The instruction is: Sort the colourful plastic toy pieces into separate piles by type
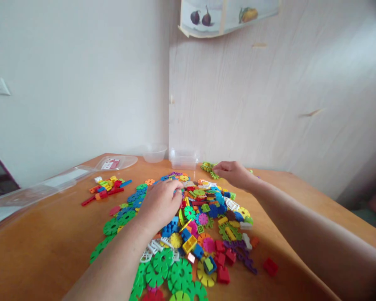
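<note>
My left hand (163, 200) reaches over the middle of a heap of plastic building pieces. Its fingers are curled together and the fingertips are partly hidden, so any piece in them cannot be made out. Farther back, my right hand (233, 173) is closed, its fingertips at a small cluster of yellow-green toothed pieces (208, 168). Whether one of these is between the fingers is unclear. Around the left hand lie green notched discs (180, 272), blue bricks (171, 228), a yellow brick (189, 245), red bricks (223, 274) and white lattice pieces (232, 203).
To the left sits a smaller group of red, yellow and blue bricks (108, 187). Along the wall stand a clear round tub (155, 154) and a clear rectangular tub (184, 159). A clear lid (117, 163) lies on the wooden table (50, 246). One red brick (270, 266) rests apart at right.
</note>
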Motion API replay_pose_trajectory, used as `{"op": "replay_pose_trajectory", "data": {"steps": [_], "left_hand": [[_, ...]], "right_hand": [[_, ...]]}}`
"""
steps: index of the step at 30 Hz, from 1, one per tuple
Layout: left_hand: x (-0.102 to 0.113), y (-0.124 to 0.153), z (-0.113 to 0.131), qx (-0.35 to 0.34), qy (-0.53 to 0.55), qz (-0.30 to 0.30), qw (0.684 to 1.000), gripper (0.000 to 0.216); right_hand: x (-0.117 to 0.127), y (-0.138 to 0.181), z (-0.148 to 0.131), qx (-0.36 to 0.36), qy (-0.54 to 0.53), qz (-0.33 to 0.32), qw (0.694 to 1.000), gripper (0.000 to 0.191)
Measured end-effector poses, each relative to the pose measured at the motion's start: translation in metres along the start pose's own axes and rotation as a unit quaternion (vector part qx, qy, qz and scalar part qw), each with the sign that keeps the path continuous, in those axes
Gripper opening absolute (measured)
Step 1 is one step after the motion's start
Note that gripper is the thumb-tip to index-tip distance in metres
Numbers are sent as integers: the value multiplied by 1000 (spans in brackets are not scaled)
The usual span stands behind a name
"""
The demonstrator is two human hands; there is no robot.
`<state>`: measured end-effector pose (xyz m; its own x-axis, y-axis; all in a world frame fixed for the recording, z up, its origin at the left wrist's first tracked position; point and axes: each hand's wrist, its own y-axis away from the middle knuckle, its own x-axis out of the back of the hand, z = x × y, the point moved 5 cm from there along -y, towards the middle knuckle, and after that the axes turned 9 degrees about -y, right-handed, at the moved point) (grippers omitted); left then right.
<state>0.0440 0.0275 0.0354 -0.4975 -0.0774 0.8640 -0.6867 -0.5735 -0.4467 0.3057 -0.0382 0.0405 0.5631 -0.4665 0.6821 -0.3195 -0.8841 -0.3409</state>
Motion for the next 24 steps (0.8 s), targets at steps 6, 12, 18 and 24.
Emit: {"op": "replay_pose_trajectory", "data": {"steps": [6, 12, 18, 24], "left_hand": [[-7, -4, -14, 47, -10, -14, 999, 28], [-12, -7, -36, 117, -41, -47, 991, 44], [-25, -6, -41, 126, -86, -104, 983, 65], [-37, -4, -29, 78, -98, -120, 985, 68]], "right_hand": [[-2, 47, 0, 6, -1, -145, 989, 39], [3, 68, -27, 50, 118, -218, 968, 42], [-1, 98, -64, 42, 150, -361, 920, 28], [-1, 133, -83, 51, 224, -375, 898, 58]]}}
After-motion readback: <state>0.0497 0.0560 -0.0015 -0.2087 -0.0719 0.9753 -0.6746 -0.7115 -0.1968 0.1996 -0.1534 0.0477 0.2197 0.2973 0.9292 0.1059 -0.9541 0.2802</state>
